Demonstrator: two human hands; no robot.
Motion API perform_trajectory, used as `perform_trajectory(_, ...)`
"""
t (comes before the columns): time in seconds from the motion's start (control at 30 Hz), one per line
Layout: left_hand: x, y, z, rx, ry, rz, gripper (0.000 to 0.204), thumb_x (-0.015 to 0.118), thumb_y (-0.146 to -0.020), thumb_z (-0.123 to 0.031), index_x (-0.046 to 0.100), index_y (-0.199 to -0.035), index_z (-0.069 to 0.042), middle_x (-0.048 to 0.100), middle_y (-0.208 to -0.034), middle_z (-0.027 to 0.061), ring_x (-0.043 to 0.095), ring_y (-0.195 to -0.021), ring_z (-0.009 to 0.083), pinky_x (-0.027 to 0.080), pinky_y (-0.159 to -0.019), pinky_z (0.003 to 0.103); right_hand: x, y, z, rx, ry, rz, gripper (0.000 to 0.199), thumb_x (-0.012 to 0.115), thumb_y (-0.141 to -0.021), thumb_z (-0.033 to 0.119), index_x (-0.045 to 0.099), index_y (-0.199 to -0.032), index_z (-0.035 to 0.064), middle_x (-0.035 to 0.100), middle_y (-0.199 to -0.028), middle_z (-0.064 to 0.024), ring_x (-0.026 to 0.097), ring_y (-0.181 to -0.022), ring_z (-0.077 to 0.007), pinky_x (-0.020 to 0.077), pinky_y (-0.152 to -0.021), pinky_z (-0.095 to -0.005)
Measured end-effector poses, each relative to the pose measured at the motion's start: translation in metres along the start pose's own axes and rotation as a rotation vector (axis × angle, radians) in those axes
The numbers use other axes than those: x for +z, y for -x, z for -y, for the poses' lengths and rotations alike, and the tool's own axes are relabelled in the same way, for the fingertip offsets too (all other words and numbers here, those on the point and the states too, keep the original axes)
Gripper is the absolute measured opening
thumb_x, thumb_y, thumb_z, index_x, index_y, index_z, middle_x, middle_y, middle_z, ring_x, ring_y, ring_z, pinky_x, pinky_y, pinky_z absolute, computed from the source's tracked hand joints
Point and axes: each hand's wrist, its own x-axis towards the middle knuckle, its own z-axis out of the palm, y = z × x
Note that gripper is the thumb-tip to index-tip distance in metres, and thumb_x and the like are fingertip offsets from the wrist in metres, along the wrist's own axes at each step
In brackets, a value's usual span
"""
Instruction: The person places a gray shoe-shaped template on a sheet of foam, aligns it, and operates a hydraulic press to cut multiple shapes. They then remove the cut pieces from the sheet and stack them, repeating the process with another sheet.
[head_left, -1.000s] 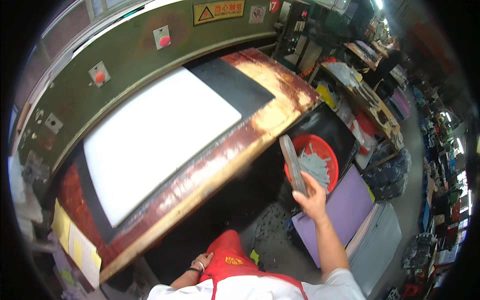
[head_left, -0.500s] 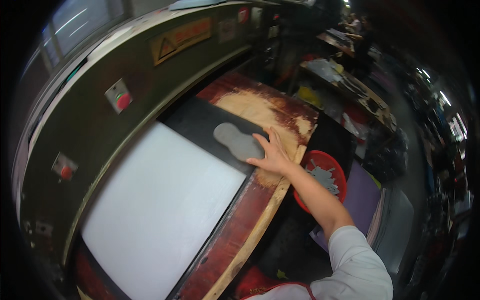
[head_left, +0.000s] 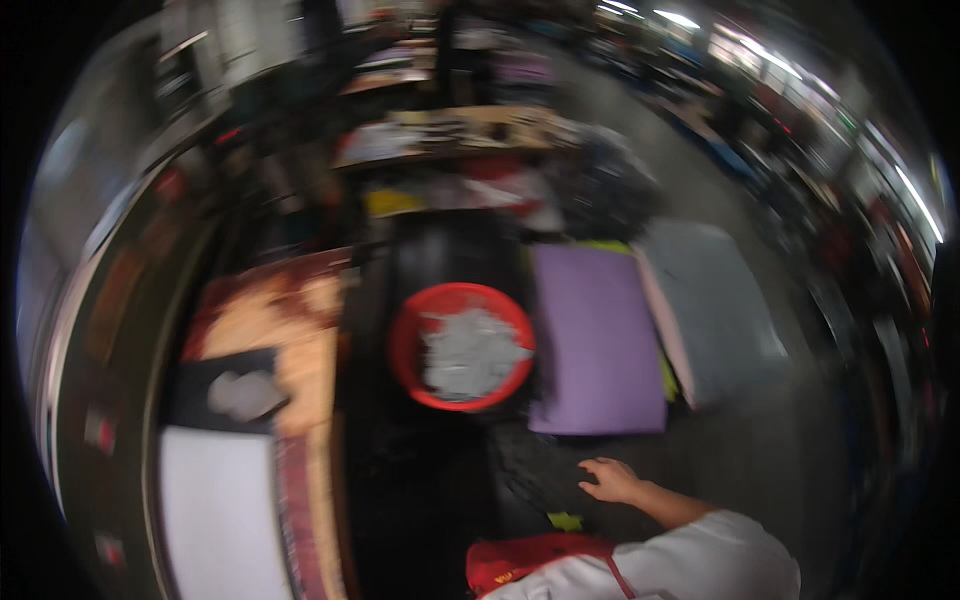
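Note:
My right hand hangs in the air near the near edge of a purple stack of sheets. It is open and holds nothing; its fingers are stretched toward the left and slightly blurred. At the left, on a black sheet on the machine's worn wooden bed, lie grey sole-shaped pieces; their exact number is blurred. Bordering the black sheet on its near side is a white board. Of my left hand nothing shows.
A red basin full of grey offcuts stands between the wooden bed and the purple stack. Grey sheets are piled to the right. Farther back is a cluttered worktable. The green machine body borders the far left.
My right hand has left the grey sole-shaped pieces and moved right, off the wooden bed, empty. The view has swung right, so the basin and the sheet stacks now sit near the middle.

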Motion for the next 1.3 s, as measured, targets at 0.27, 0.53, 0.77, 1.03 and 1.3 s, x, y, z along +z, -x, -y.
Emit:
perform_trajectory(0.27, 0.129, 0.045, -0.123, 0.232, -0.586, 0.262, 0.047, 0.064, -0.081, -0.037, 0.060, -0.122, -0.016, 0.050, -0.133, 0.0108, 0.042, -0.127, 0.0292, 0.036, -0.101, 0.052, 0.008, 0.215, -0.205, 0.388, -0.045, 0.338, 0.039, 0.062, -0.081, 0.031, 0.055, -0.113, 0.0097, 0.061, -0.106, -0.0185, 0.059, -0.099, -0.0365, 0.0486, -0.083, -0.0459)
perform_trajectory(0.53, 0.194, -0.043, -0.373, 0.295, -2.025, 0.546, 0.061, 0.075, -0.066, -0.022, 0.059, -0.125, -0.013, 0.041, -0.143, 0.0080, 0.031, -0.134, 0.0377, 0.022, -0.102, 0.069, -0.014, 0.323, -0.304, 0.811, -0.272, -0.310, 0.044, 0.065, -0.080, 0.029, 0.054, -0.118, 0.0097, 0.061, -0.102, -0.0201, 0.059, -0.094, -0.0383, 0.0484, -0.079, -0.0458)
perform_trajectory(0.77, 0.416, -0.113, -0.562, 0.891, -0.804, 0.429, 0.034, 0.049, -0.085, -0.023, 0.060, -0.115, -0.012, 0.065, -0.107, 0.0159, 0.059, -0.102, 0.0337, 0.046, -0.091, 0.041, -0.052, 0.299, -0.362, 0.814, -0.436, -0.252, 0.048, 0.064, -0.080, 0.029, 0.052, -0.122, 0.0091, 0.061, -0.100, -0.0210, 0.058, -0.095, -0.0395, 0.0481, -0.080, -0.0450)
perform_trajectory(1.03, 0.687, -0.176, -0.636, 0.212, -0.158, 0.454, 0.058, 0.062, -0.078, -0.018, 0.045, -0.132, -0.006, 0.064, -0.108, 0.0159, 0.062, -0.094, 0.0280, 0.049, -0.081, 0.037, -0.099, 0.314, -0.432, 1.131, -0.786, -0.624, 0.046, 0.068, -0.079, 0.016, 0.055, -0.122, 0.0052, 0.065, -0.091, -0.0170, 0.065, -0.082, -0.0310, 0.0512, -0.075, -0.0354)
perform_trajectory(1.3, 0.728, -0.198, -0.627, -0.241, 0.090, 0.139, 0.062, 0.076, -0.071, -0.032, 0.045, -0.118, -0.005, 0.058, -0.104, 0.0159, 0.059, -0.084, 0.0290, 0.052, -0.072, 0.042, -0.081, 0.346, -0.422, 1.510, -1.033, -0.288, 0.048, 0.066, -0.080, 0.030, 0.057, -0.122, 0.0075, 0.066, -0.096, -0.0184, 0.064, -0.090, -0.0332, 0.0504, -0.081, -0.0402)
